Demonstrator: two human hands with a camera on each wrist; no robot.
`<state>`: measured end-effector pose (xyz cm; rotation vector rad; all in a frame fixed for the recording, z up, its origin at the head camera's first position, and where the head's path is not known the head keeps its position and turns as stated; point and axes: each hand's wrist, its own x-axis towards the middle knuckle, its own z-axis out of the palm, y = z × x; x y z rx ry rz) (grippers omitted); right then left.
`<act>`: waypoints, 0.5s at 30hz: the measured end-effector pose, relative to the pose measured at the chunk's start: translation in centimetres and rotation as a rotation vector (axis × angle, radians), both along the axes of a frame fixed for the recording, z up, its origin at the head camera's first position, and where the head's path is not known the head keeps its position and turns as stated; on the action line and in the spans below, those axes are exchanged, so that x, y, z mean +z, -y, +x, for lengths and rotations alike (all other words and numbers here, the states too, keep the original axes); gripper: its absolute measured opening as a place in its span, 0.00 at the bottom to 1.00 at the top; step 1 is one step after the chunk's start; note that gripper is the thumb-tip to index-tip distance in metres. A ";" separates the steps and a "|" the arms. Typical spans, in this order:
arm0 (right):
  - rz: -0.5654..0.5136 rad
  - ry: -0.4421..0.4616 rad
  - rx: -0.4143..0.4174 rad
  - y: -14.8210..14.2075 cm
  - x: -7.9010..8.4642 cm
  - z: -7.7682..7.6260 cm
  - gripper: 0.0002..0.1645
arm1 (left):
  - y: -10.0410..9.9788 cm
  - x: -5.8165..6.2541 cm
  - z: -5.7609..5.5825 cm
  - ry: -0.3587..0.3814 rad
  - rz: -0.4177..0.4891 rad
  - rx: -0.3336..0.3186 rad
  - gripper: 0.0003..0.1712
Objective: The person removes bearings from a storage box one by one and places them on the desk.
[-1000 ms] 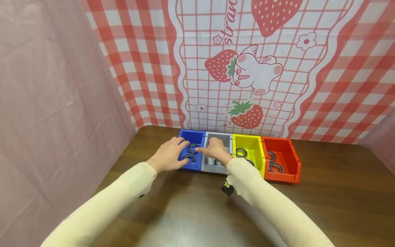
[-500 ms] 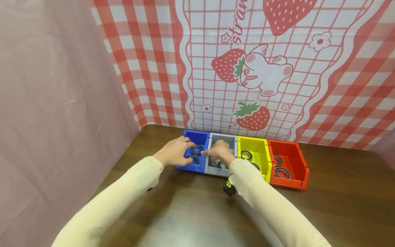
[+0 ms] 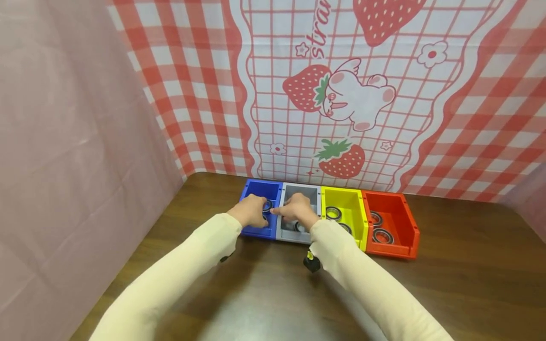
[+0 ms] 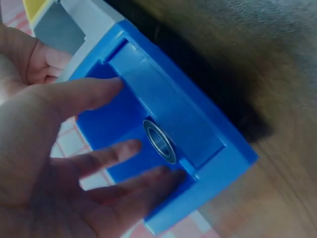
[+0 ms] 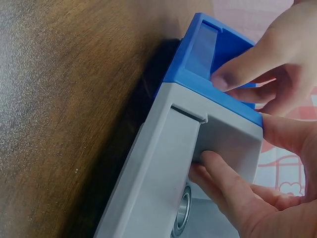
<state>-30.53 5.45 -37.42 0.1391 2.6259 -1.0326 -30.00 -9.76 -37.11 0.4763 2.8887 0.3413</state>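
My left hand [image 3: 250,210] reaches down into the blue bin [image 3: 261,184]. Its thumb and fingers stand apart over a bearing [image 4: 159,141], a dark ring with a metal inner race by the bin's front wall. A second bearing [image 3: 268,205] shows past the fingertips in the head view. My right hand [image 3: 298,208] grips the wall between the grey bin [image 5: 153,163] and the blue one, its fingers inside the grey bin and its thumb over on the blue side. Low in the grey bin, near its front wall, lies another bearing [image 5: 182,212].
To the right, a yellow bin [image 3: 355,208] and a red bin [image 3: 403,222] continue the row, each with bearings inside. The row stands on a wooden table [image 3: 264,293], against a strawberry-print cloth [image 3: 341,118]. A pink curtain [image 3: 77,166] hangs at the left.
My left hand has moved right and deeper into the blue bin, covering more of the bearings there. The right hand keeps its place at the grey bin, while the head view shifts slightly.
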 end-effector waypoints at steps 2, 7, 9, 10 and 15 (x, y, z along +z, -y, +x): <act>-0.003 0.001 -0.002 -0.1 0.1 0.0 0.35 | -0.4 -0.2 -0.2 0.011 -0.009 0.029 0.33; -0.008 -0.008 -0.010 -0.1 0.1 0.2 0.31 | -1.0 -0.7 -0.4 0.023 -0.014 0.082 0.19; -0.004 -0.022 -0.011 0.0 0.1 0.3 0.29 | -1.2 -0.9 -0.3 0.030 -0.008 0.110 0.17; 0.001 -0.029 -0.010 0.0 0.1 0.3 0.28 | -1.3 -1.0 -0.2 0.031 -0.004 0.122 0.17; 0.005 -0.045 -0.014 0.1 0.0 0.4 0.29 | -1.8 -1.9 0.1 -0.008 0.019 0.190 0.15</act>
